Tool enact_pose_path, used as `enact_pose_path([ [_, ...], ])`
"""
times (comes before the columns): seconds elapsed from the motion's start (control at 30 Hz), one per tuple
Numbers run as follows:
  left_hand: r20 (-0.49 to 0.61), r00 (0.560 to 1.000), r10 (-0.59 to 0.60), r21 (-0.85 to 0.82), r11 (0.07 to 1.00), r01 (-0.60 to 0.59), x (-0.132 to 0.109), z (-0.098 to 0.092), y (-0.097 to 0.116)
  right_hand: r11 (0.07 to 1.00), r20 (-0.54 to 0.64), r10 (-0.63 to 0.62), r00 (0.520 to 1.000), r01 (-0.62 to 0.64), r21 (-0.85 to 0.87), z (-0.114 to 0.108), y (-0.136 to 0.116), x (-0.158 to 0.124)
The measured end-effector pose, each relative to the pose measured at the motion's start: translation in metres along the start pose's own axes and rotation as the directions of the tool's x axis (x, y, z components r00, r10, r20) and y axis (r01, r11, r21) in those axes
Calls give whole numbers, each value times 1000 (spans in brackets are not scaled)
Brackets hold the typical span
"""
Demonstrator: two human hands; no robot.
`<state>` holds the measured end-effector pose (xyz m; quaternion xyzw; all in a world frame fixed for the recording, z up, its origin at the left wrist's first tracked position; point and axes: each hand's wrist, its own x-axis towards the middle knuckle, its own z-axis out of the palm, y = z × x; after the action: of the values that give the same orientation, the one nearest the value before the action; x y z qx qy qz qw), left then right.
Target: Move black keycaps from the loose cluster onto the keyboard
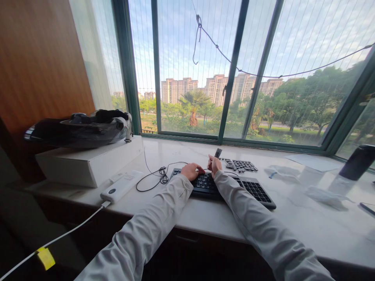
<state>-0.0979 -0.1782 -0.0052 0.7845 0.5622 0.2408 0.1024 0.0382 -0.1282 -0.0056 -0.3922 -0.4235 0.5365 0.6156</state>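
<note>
A black keyboard (205, 182) lies on the white marble counter near its front edge. Its right end (258, 190) shows a bare grid without keycaps, while keys still sit on the left part. My left hand (191, 171) rests on the back left of the keyboard, palm down, fingers stretched over the keys. Above the keyboard's middle, my right hand (215, 165) is closed around a slim black tool (218, 153) whose upper end sticks out past the fist. Its lower end is hard to make out. Loose black keycaps (241, 165) lie in rows behind the keyboard.
A black cable (163, 175) lies coiled left of the keyboard. Further left are a white power bank (117, 190) with a cord and a white box (88, 164) carrying a dark visor (79, 130). Clear plastic bags (328, 197) and a dark cylinder (358, 162) stand right.
</note>
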Motion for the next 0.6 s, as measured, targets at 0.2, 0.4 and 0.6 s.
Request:
enact_pose_path([
  [0.2,19,1000,16,26,1000,-16,0,-1,0,995,-177,31,984,-13,101,5,-1,-3],
  [0.4,15,1000,17,30,999,-18,-1,-3,4,988,-164,5,986,20,153,7,1,-4],
  [0.6,17,1000,9,33,999,-10,-2,-5,4,968,-159,16,987,24,248,6,-2,-5],
])
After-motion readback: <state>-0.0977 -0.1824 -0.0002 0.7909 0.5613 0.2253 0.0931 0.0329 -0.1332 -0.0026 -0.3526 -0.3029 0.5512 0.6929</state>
